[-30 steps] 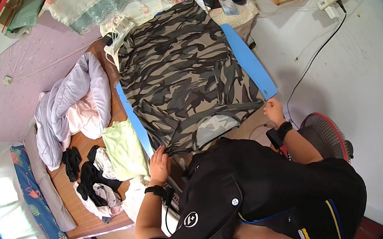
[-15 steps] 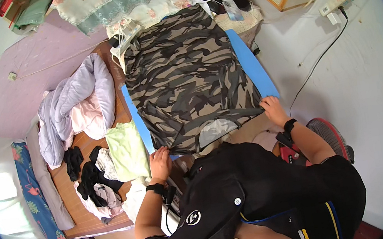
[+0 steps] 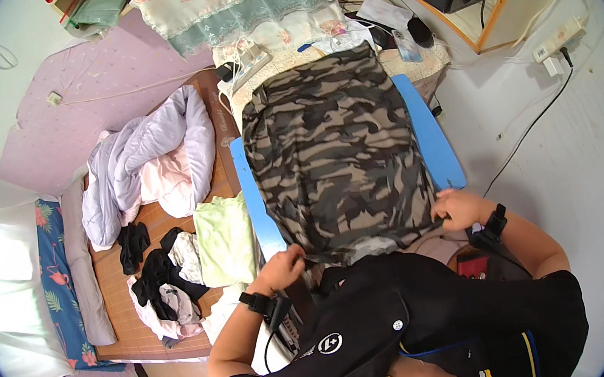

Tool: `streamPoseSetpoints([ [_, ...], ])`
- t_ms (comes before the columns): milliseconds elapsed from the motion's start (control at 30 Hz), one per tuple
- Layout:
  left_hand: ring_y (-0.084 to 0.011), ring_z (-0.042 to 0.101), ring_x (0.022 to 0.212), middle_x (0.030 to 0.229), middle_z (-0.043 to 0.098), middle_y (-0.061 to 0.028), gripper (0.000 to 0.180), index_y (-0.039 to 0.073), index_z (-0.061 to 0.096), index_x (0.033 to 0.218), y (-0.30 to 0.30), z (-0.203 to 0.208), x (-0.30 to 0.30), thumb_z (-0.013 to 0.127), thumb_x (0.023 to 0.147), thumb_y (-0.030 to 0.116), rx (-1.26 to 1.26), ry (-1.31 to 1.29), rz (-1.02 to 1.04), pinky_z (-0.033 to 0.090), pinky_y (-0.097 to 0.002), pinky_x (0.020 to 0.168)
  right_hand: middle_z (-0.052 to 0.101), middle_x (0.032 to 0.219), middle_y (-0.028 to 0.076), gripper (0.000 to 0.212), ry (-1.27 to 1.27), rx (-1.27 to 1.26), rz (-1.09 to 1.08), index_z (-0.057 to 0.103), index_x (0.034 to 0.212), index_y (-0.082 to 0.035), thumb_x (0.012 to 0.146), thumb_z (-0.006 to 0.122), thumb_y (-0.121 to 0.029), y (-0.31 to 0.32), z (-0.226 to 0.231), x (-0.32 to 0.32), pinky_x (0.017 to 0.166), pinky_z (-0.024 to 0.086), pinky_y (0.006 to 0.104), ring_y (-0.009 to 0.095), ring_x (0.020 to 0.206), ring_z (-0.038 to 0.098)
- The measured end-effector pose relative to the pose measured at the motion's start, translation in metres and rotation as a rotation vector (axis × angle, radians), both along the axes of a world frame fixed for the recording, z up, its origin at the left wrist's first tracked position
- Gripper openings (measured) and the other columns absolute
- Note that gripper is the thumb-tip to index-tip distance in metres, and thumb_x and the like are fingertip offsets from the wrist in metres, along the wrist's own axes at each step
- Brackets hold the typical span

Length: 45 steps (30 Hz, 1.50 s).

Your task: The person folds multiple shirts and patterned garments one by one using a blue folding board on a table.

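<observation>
A camouflage shirt in brown, grey and black lies spread over a blue board, whose blue edges show on both sides. At the shirt's near left corner, my left hand is closed on the fabric. My right hand pinches the near right corner. Between my hands, a greyish-white patch shows at the near edge, partly hidden by my black top. The sleeves cannot be made out.
To the left, a mat-covered bed holds a lilac quilt, a pale green cloth and black clothes. Beyond the shirt are a power strip and a phone. A black cable hangs along the right wall.
The near part of the shirt, with its sleeves, has been pulled in and looks narrower. Its far edge has come nearer to me. Both hands keep hold of the near corners; the view has shifted.
</observation>
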<state>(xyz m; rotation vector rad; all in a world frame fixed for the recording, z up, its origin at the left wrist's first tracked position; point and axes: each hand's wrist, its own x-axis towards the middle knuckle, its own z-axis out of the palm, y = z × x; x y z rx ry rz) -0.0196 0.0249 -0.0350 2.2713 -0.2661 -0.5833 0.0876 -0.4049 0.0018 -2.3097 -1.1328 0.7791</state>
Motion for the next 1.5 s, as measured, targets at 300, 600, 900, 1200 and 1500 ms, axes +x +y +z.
streamPoseSetpoints([
  [300,-0.0164,0.050,0.067,0.071,0.053,-0.0092,0.019,-0.001,0.048,0.095,-0.009,-0.042,-0.059,0.046,0.081,0.011,-0.195,0.406,-0.181,0.041,-0.0295,0.063,0.051,0.058,0.008,0.018,0.615,-0.278,-0.005,0.052,0.069,0.000,0.070,0.054,-0.018,0.001,-0.020,-0.053,0.050,0.037,0.0326,0.018,0.054,0.047],
  [600,-0.0067,0.044,0.067,0.071,0.049,0.0015,0.007,0.002,0.050,0.087,0.000,-0.037,0.016,0.047,0.082,0.007,-0.513,0.465,-0.048,0.038,-0.0216,0.062,0.048,0.061,-0.003,0.008,0.754,0.015,-0.196,0.053,0.076,-0.001,0.070,0.054,-0.007,0.021,-0.016,0.022,0.051,0.036,0.0228,0.005,0.058,0.043],
  [900,-0.0114,0.046,0.060,0.071,0.050,0.0015,0.023,0.008,0.053,0.079,0.062,-0.094,0.125,0.052,0.082,0.031,-1.091,0.502,1.055,0.039,-0.0226,0.056,0.050,0.073,0.001,0.024,0.806,0.855,-1.117,0.050,0.088,-0.004,0.083,0.051,-0.027,0.016,-0.067,0.147,0.056,0.043,0.0207,0.010,0.060,0.048],
  [1200,-0.0115,0.052,0.070,0.076,0.057,-0.0067,0.041,-0.006,0.051,0.086,0.053,-0.131,0.054,0.066,0.073,0.030,-0.322,0.091,0.815,0.043,-0.0240,0.062,0.050,0.058,0.006,0.035,0.193,0.249,-1.042,0.052,0.064,0.004,0.074,0.064,-0.028,0.012,-0.130,0.071,0.052,0.038,0.0297,0.013,0.056,0.046],
  [1500,-0.0235,0.058,0.055,0.065,0.056,-0.0176,0.030,-0.005,0.054,0.073,0.028,-0.081,0.005,0.058,0.077,0.025,0.072,0.296,0.387,0.046,-0.0328,0.050,0.053,0.085,0.027,0.035,-0.058,-0.177,-0.790,0.051,0.081,0.008,0.071,0.059,-0.025,-0.011,-0.141,0.026,0.071,0.041,0.0426,0.042,0.082,0.049],
])
